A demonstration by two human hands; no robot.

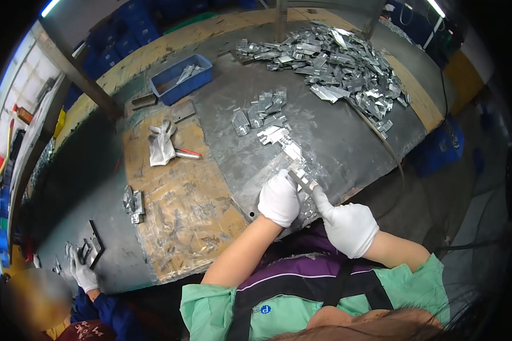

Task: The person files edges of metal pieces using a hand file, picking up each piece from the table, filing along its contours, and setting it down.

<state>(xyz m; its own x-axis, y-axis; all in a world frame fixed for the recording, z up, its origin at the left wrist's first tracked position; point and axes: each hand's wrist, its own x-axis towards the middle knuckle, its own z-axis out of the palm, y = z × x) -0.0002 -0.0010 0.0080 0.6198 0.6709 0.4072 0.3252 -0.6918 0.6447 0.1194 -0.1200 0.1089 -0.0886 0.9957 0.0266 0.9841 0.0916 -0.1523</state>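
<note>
At the counter's (338, 149) near edge, the left hand (280, 199) pinches a dark bar (301, 180); the right hand (351, 227) has a finger at its near-right end, but whether it grips I cannot tell. Best keep the bar steady between both, fingertips clear of the parts (292, 150) just beyond.

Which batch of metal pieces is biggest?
The far-right heap on the bench, with far more pieces than the cluster beyond the left hand, the few in the blue box or the bunch at the brown sheet's left edge.
</note>
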